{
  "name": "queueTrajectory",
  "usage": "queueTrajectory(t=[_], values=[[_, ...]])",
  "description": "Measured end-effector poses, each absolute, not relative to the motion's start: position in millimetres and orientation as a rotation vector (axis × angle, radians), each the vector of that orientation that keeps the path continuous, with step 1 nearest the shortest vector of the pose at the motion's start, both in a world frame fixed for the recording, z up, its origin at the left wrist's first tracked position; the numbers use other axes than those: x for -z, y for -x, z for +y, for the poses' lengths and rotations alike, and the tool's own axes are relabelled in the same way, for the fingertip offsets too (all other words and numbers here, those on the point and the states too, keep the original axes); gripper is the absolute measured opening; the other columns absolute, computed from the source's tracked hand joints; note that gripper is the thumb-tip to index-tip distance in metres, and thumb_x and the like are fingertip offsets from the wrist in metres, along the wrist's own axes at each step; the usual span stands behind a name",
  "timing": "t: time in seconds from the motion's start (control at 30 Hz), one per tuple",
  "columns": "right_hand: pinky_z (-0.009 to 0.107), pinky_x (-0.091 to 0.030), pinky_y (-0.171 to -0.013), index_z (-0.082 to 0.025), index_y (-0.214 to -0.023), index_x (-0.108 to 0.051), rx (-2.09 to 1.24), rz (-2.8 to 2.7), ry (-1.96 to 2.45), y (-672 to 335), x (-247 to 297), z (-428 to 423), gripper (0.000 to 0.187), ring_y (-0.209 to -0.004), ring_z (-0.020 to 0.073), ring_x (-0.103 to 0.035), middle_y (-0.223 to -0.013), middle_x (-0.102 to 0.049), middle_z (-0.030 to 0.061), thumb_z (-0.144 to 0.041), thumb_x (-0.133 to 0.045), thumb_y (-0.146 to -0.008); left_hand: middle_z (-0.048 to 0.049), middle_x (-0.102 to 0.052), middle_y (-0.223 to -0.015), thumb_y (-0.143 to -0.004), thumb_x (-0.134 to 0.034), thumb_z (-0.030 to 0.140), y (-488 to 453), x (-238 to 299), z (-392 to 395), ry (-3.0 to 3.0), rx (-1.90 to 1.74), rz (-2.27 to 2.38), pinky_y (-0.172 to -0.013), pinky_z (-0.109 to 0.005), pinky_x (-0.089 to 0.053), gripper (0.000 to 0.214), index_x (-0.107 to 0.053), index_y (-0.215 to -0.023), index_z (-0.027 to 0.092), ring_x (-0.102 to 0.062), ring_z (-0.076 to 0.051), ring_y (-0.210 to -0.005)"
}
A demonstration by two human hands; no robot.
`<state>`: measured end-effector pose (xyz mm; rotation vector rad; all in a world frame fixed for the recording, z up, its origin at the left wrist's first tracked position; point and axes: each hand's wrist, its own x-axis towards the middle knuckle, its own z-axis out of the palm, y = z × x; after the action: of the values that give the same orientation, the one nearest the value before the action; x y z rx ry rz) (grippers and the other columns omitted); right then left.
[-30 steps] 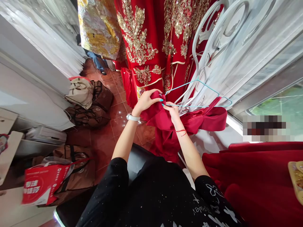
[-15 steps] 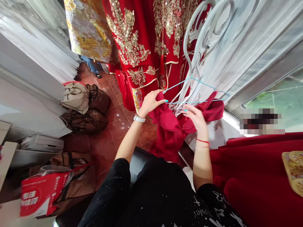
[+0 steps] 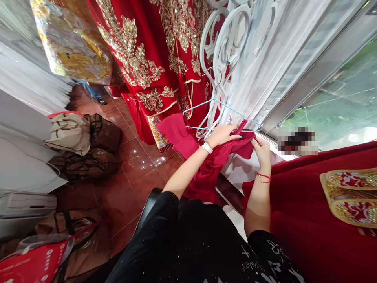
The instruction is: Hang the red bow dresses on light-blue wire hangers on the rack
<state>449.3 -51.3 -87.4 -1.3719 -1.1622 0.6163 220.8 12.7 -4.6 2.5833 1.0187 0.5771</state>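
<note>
A crimson dress (image 3: 203,173) hangs from a thin light-blue wire hanger (image 3: 198,105), whose metal hook reaches up by the white scrollwork rack. My left hand (image 3: 222,135), with a white watch at the wrist, has crossed to the dress's right shoulder and closes on the cloth just under the strap. At the outer edge of that same shoulder piece, my right hand (image 3: 262,150) pinches the fabric between thumb and fingers. The left shoulder piece (image 3: 173,129) lies loose over the hanger's other end. My left fingertips partly cover the strap.
Red gowns with gold beading (image 3: 144,59) hang ahead, beside the white scrollwork rack (image 3: 232,35). Brown bags (image 3: 103,133) sit on the tiled floor (image 3: 132,161) at left. Red cloth (image 3: 294,188) spreads at right, with gold-trimmed pieces (image 3: 353,196) on it. A window (image 3: 338,86) stands beyond.
My left hand has left the dress's left shoulder and moved right onto the right shoulder. My right hand has shifted outward and now grips the edge there. The view has turned right.
</note>
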Motion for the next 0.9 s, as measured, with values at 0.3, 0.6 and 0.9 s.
queueTrajectory(t=[0.3, 0.6, 0.9], values=[[0.045, -0.058, -0.092, -0.017, -0.089, -0.078, -0.077, -0.964, 1.351, -459.8, 65.6, -47.4, 0.033, -0.089, 0.0262, -0.072, -0.089, -0.077, 0.0095, -0.047, -0.066, -0.082, -0.0108, -0.080, -0.113, -0.103, -0.064, 0.041, -230.6, 5.5, -5.9, -2.394, -0.628, 1.248, -0.090, -0.036, -0.048, 0.035, -0.074, -0.129, 0.021, -0.071, -0.030, -0.114], [0.041, -0.060, -0.087, -0.020, -0.088, -0.081, -0.030, -1.315, 1.345, -413.3, -4.4, -32.0, 0.027, -0.092, 0.0261, -0.074, -0.093, -0.080, 0.0102, -0.042, -0.065, -0.089, -0.0107, -0.081, -0.114, -0.102, -0.063, 0.032, -233.9, -4.7, -8.6, -2.368, -0.612, 1.252, -0.089, -0.037, -0.051, 0.026, -0.079, -0.120, 0.022, -0.072, -0.031, -0.115], [0.045, -0.054, -0.107, -0.022, -0.122, -0.076, -0.295, -1.570, 1.214, -403.7, -6.0, -36.0, 0.052, -0.116, 0.0276, -0.071, -0.124, -0.077, 0.0119, -0.054, -0.081, -0.081, -0.0105, -0.074, -0.139, -0.106, -0.053, 0.027, -227.8, 7.4, -1.1, -2.207, -0.856, 1.073, -0.112, -0.037, -0.051, 0.038, -0.070, -0.138, 0.018, -0.067, -0.027, -0.132]])
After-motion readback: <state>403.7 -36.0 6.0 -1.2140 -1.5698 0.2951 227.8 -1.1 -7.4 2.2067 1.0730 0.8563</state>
